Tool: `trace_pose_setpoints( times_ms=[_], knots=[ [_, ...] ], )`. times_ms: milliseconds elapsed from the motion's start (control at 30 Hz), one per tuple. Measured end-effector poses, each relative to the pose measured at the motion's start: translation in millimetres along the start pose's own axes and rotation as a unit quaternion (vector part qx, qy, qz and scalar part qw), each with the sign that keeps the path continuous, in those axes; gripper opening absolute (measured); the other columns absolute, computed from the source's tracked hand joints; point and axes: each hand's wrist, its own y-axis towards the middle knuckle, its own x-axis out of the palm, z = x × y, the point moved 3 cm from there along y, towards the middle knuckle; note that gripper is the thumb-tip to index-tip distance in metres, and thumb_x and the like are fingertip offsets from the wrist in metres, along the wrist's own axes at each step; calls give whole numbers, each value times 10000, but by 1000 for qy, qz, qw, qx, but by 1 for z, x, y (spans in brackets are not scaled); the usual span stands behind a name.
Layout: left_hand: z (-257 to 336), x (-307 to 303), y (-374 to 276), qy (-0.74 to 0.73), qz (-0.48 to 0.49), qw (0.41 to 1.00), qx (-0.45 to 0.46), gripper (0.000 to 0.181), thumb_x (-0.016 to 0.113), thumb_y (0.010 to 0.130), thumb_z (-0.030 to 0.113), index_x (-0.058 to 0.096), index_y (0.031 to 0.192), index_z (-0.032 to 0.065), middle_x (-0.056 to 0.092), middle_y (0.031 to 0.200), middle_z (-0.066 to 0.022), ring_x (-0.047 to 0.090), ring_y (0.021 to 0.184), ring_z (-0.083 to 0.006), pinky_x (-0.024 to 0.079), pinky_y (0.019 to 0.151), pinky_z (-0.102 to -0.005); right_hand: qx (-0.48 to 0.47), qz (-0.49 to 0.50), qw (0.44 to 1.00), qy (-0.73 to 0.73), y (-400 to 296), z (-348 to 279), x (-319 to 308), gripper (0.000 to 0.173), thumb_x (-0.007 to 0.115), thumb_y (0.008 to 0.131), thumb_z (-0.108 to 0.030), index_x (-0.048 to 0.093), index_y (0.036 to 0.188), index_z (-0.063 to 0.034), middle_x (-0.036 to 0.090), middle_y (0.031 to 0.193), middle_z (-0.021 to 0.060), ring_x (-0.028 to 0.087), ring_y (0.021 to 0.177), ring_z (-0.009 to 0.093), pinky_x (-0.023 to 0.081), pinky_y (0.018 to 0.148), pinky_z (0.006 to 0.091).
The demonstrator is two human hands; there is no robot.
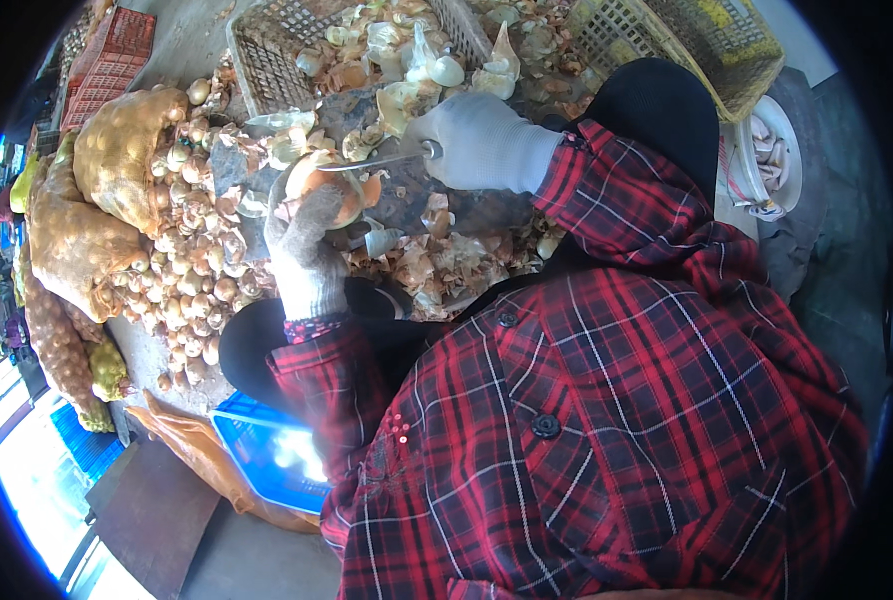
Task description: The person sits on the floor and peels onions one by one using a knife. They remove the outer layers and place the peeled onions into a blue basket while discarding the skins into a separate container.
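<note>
In a soiled white knit glove, my left hand [305, 232] grips a large brown onion [308, 177] from below and behind. My right hand [470, 142], in a cleaner white glove, is closed around the handle of a small knife. Its thin blade [371, 162] reaches left, with the tip at the onion's upper side; I cannot tell whether it cuts in. Beneath both hands lies a dark board [401, 196] strewn with skins. Loose onion peel [446, 266] is heaped between my knees.
Many unpeeled onions [191, 281] cover the floor at left, beside filled mesh sacks [124, 161]. Behind the board stand a grimy plastic crate [238, 71] holding peelings and a yellowish crate [705, 56]. A white bucket [794, 150] is at right, a blue crate [248, 457] at lower left.
</note>
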Motion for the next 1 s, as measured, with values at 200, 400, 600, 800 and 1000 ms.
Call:
trace_pose_setpoints(
  times_ms=[200, 400, 600, 800, 1000],
  knots=[
    [1, -6, -5, 38, -21, 996, -76, 423, 719, 751, 119, 557, 1098, -61, 646, 863, -129, 665, 694, -214, 578, 579, -314, 7, 3, 999, -46, 1, -1, 2, 175, 557, 816, -187, 683, 922, -124, 670, 793, 132, 665, 794, 311, 516, 726, 434],
    [-19, -27, 0, -72, 48, 991, -102, 544, 729, 754, 187, 520, 1213, -19, 615, 1076, -152, 650, 915, -284, 584, 698, -432, 33, -37, 999, 8, 1, 2, 6, 198, 539, 797, -158, 671, 891, -44, 666, 753, 164, 661, 706, 306, 518, 656, 407],
    [-4, -4, -3, 19, -61, 997, -38, 660, 776, 692, 182, 501, 1242, -57, 621, 1070, -130, 636, 915, -206, 547, 791, -326, 114, -249, 922, 275, -1, 5, -2, 250, 570, 717, -90, 640, 904, 61, 624, 624, 92, 585, 492, 163, 463, 447, 305],
    [-4, 0, -6, 50, -34, 998, -29, 720, 744, 677, 72, 452, 1326, -34, 605, 1101, -131, 627, 890, -213, 545, 819, -351, 157, -244, 886, 361, 1, 13, 2, 194, 564, 720, -91, 663, 843, 22, 642, 635, 109, 531, 393, 165, 401, 354, 306],
    [8, 12, -11, -11, -52, 997, 48, 771, 693, 713, -11, 354, 1405, -1, 588, 1118, -175, 637, 887, -243, 572, 800, -394, 162, -132, 840, 502, 4, 10, 7, 242, 578, 826, -159, 621, 944, 48, 642, 664, 120, 506, 364, 146, 382, 325, 274]
  ],
)
